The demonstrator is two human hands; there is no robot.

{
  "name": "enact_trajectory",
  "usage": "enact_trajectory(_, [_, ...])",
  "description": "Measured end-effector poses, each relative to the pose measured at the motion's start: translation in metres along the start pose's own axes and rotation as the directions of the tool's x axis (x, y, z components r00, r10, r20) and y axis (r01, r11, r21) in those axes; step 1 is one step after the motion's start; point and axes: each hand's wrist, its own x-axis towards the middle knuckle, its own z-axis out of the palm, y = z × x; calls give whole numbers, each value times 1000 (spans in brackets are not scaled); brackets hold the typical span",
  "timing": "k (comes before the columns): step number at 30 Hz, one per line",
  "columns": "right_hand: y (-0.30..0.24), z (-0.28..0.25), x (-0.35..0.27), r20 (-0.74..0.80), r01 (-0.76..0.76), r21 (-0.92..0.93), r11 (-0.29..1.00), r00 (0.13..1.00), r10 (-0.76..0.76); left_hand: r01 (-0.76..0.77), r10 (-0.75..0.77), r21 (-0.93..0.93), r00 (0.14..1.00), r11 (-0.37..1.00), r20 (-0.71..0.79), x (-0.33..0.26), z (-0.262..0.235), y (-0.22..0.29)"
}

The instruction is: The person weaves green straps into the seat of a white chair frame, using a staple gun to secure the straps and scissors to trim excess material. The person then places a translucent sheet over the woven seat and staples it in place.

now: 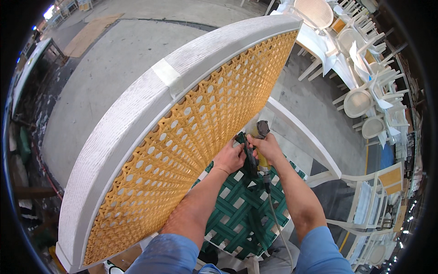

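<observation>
A white chair frame (123,105) stands tilted in front of me, its curved back filled with tan woven cane (196,132). Below it, dark green straps (232,212) cross in an open weave over the seat. My right hand (269,148) is wrapped round a yellow and black air staple gun (263,162) at the seat's far side. My left hand (229,159) is closed beside the tool's nose, fingers at a green strap end (242,137) by the seat edge. Its fingertips are partly hidden, and the gun's tip is hard to make out.
A thin hose (276,214) runs from the gun down past my right forearm. The chair's white arm (308,132) curves round on the right. Several unfinished white chairs (358,102) are stacked farther right, with another chair (374,196) nearer. Flat brown cardboard (89,34) lies on the concrete floor.
</observation>
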Motion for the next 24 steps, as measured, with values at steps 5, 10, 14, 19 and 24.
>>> enact_trajectory(5, [-7,3,-3,44,-18,-7,1000,999,19,7,-7,13,1000,1000,-3,2,-4,-5])
enact_trajectory(10, [-1,3,-5,21,-5,-6,1000,1000,5,4,-4,-4,1000,1000,7,1,-1,0])
enact_trajectory(14, [-5,2,-4,12,-38,-20,999,999,38,4,-5,-28,1000,1000,-6,3,-6,-3])
enact_trajectory(19, [4,-12,1,8,-32,5,999,999,32,7,-7,-25,1000,1000,1,5,0,0])
enact_trajectory(24, [1,-8,-1,-35,-19,-53,998,999,18,-16,15,-36,999,999,-42,-1,-3,-4])
